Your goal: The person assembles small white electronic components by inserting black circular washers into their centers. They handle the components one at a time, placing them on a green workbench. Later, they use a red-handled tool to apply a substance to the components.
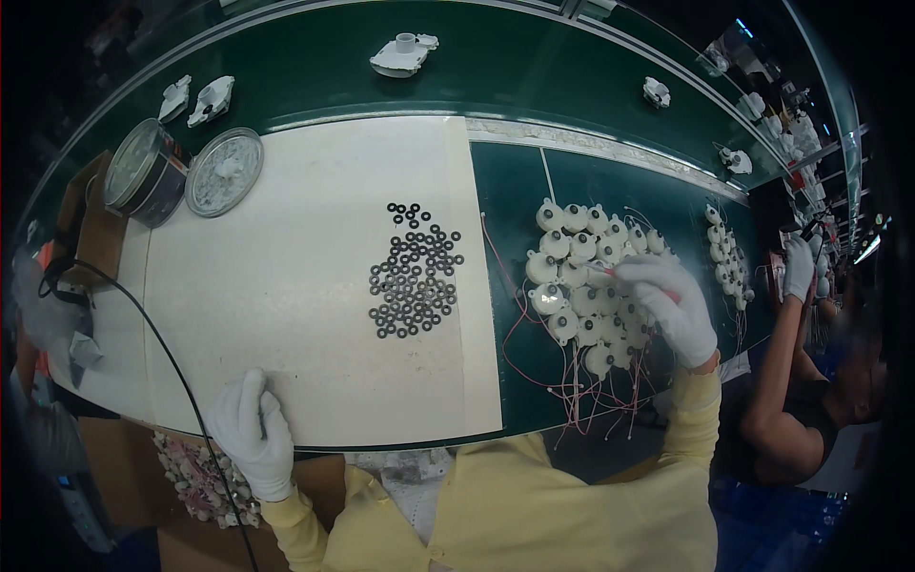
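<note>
My right hand (675, 310), in a white glove, is over a cluster of round white motor-like parts (556, 242) with dark centres. Its fingers are closed on a slim reddish tool (664, 292), mostly hidden by the glove; its thin tip points left over the parts. Pink and white wires (515, 360) trail from the cluster toward the front edge. My left hand (253, 434), also gloved, rests at the front edge of the white board (286, 315). Its fingers are loosely extended and hold nothing. Many small black rings (410, 283) lie on the board between my hands.
An open tin (148, 176) and its round lid (225, 173) stand at the back left beside a cardboard box (91, 219). A black cable (172, 353) crosses the left side. White parts (403, 55) sit on the green belt behind. At the right, another person's gloved hand (799, 267) works.
</note>
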`<state>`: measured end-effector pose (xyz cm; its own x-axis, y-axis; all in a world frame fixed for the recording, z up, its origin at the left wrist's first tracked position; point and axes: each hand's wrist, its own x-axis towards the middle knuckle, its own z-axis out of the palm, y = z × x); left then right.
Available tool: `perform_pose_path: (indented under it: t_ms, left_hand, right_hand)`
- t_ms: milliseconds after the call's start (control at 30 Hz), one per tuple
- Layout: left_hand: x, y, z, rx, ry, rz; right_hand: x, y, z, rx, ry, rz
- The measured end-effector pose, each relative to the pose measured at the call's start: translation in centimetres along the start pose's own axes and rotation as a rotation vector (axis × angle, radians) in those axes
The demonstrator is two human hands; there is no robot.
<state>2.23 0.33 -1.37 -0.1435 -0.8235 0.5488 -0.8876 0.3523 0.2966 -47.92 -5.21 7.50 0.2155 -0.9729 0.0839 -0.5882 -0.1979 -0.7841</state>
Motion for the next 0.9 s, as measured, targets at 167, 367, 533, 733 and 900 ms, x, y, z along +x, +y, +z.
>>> perform_pose_path:
  t_ms: [167, 367, 533, 733, 900]
  left_hand:
    - [0.2, 0.2, -0.1, 0.013, 0.002, -0.002]
    - [0.3, 0.1, 0.3, 0.036, 0.059, 0.034]
    - [0.4, 0.2, 0.3, 0.011, 0.056, 0.026]
    - [0.4, 0.1, 0.2, 0.006, 0.027, 0.019]
    - [0.2, 0.1, 0.1, 0.031, 0.025, 0.016]
  right_hand:
    - [-0.1, -0.3, -0.2, -0.058, -0.04, -0.084]
    - [-0.3, -1.0, -0.9, -0.026, -0.041, -0.025]
    - [0.1, -1.2, -0.3, -0.032, -0.031, -0.04]
    - [-0.1, -1.2, -0.9, -0.065, -0.072, -0.079]
    - [-0.7, -0.8, -1.1, -0.049, 0.068, -0.002]
